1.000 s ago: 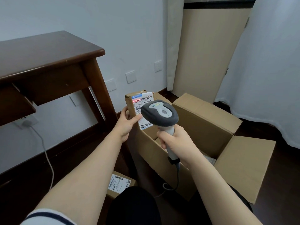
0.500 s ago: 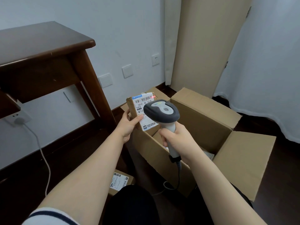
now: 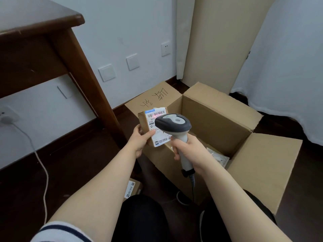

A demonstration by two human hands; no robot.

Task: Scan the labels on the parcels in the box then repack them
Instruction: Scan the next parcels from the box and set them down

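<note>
My left hand [image 3: 139,140] holds a small brown parcel [image 3: 146,124] upright over the near left corner of the big open cardboard box [image 3: 218,117]. The parcel's white barcode label [image 3: 157,113] faces me. My right hand [image 3: 190,151] grips the handle of a grey and white barcode scanner [image 3: 173,124], whose head points at the label and hides its middle. A faint red glow lies on the label. A white plastic-wrapped parcel [image 3: 218,157] lies inside the box. Another small labelled parcel [image 3: 133,188] sits on the floor by my knee.
A dark wooden table [image 3: 35,32] with a slanted leg stands at left. A white cable [image 3: 42,165] hangs from a wall socket down to the dark floor. White curtains [image 3: 288,58] and a beige panel stand behind the box. The box flaps spread left and right.
The parcel and scanner have sunk lower and nearer the box. The camera tilted down, so the handwritten left flap now shows. The red scan light moved down the label.
</note>
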